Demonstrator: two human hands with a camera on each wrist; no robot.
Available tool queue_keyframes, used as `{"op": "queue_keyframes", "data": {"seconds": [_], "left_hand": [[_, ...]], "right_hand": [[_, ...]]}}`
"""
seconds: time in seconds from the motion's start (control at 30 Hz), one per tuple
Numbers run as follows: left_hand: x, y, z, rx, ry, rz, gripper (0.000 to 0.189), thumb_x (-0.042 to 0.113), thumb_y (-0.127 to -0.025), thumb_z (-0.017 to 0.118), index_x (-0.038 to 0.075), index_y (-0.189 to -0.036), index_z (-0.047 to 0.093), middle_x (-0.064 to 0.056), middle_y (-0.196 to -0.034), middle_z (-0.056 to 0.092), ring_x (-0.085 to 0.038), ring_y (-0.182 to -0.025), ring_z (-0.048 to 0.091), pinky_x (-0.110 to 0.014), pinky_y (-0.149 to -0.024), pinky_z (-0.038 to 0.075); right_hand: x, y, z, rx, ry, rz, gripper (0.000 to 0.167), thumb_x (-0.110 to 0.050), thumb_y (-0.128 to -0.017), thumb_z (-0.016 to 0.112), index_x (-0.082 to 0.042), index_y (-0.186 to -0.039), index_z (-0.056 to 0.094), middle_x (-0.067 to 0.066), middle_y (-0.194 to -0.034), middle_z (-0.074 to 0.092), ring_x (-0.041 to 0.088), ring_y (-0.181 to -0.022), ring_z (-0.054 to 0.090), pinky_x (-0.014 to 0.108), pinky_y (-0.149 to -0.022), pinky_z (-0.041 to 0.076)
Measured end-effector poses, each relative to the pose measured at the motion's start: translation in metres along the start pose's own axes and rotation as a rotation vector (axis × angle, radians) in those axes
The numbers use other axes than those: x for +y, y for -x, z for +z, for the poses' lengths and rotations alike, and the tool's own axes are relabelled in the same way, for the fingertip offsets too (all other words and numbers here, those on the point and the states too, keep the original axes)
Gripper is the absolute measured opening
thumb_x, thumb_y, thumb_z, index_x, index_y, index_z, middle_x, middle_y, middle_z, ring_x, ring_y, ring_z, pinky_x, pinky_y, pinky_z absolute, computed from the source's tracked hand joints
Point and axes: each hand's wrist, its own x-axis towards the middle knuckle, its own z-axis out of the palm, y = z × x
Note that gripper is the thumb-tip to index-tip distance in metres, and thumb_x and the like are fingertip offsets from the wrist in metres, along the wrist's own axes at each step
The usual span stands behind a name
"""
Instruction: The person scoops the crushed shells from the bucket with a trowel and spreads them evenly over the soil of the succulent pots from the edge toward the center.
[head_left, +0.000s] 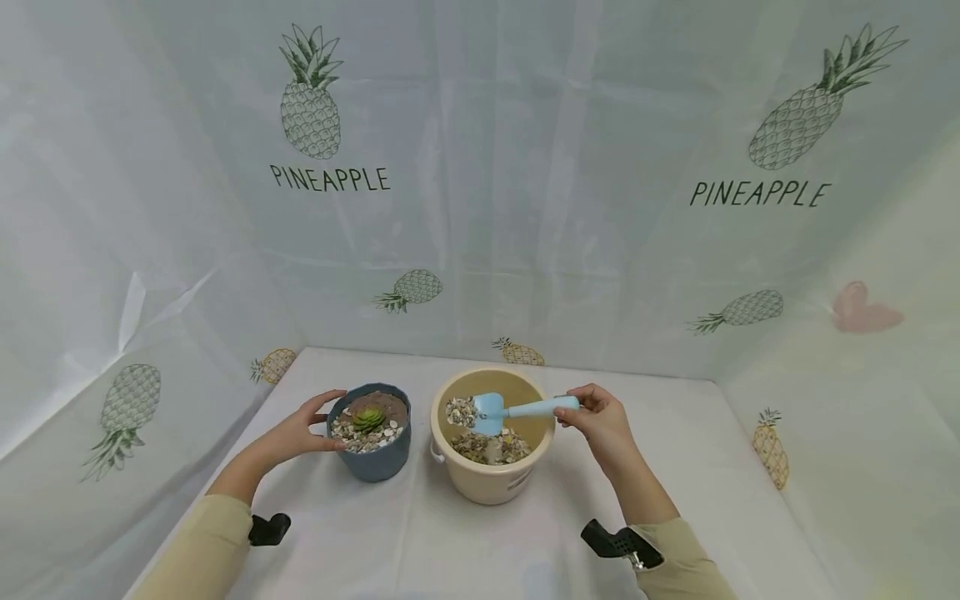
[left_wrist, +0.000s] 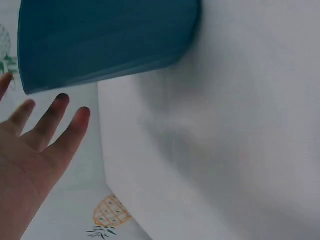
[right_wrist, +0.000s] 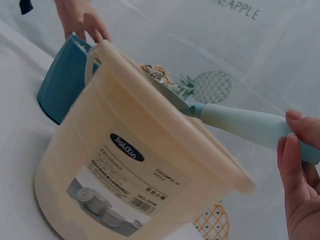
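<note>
Scoop (head_left: 534,407) sits over the cream bucket (head_left: 486,486) in the head view, its light-blue blade loaded with gravel (head_left: 461,412); we see more of the same mix down inside the bucket. Right hand (head_left: 606,427) pinches the handle end between thumb and fingers, just beyond the bucket's right rim. Left hand (head_left: 294,432) is spread wide at the left side of the blue pot (head_left: 381,463), fingers by the rim, thumb at the front; not wrapped tight. Pot stands upright on the white tabletop (head_left: 337,550), left of the bucket and apart from it, with a green succulent (head_left: 369,419), pale stones and brown soil inside. Left wrist: we get the pot wall, left fingers straight and fanned just beside it; can't tell contact from there. Right wrist: we get the thumb and fingers closed on the handle, gravel heaped on the blade above the rim, printed label (right_wrist: 121,182) on the bucket wall, pot behind.
</note>
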Motion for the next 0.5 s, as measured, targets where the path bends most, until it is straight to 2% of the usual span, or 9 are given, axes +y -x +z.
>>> {"op": "queue_keyframes", "data": {"seconds": [0.23,0.37,0.5], "left_hand": [[-0.010,-0.020,-0.014,-0.145,0.065,-0.056,0.095,0.025,-0.083,0.079,0.009,-0.156,0.019,-0.028,-0.157,0.003,-0.063,-0.133,0.017,-0.070,-0.097,0.033],[-0.008,-0.028,-0.020,-0.233,0.068,-0.036,0.093,0.024,-0.084,0.078,0.012,-0.156,0.021,-0.027,-0.158,0.002,-0.056,-0.139,0.009,-0.070,-0.101,0.026],[-0.007,-0.035,-0.026,-0.299,0.057,-0.058,0.094,0.021,-0.083,0.080,0.015,-0.156,0.022,-0.027,-0.158,0.002,-0.053,-0.141,0.004,-0.068,-0.102,0.028]], "right_hand": [[0.002,0.002,-0.004,0.013,0.009,0.019,0.029,0.004,-0.080,0.077,0.004,-0.102,0.058,0.008,-0.095,0.066,0.019,-0.076,0.065,0.029,-0.072,0.055],[-0.002,0.004,-0.008,0.007,0.015,0.016,0.029,0.004,-0.081,0.076,0.006,-0.103,0.058,0.009,-0.095,0.065,0.019,-0.075,0.065,0.029,-0.073,0.055],[-0.005,0.004,-0.007,-0.012,0.022,0.025,0.029,0.004,-0.082,0.075,0.007,-0.104,0.057,0.011,-0.095,0.065,0.019,-0.076,0.066,0.029,-0.073,0.055]]}}
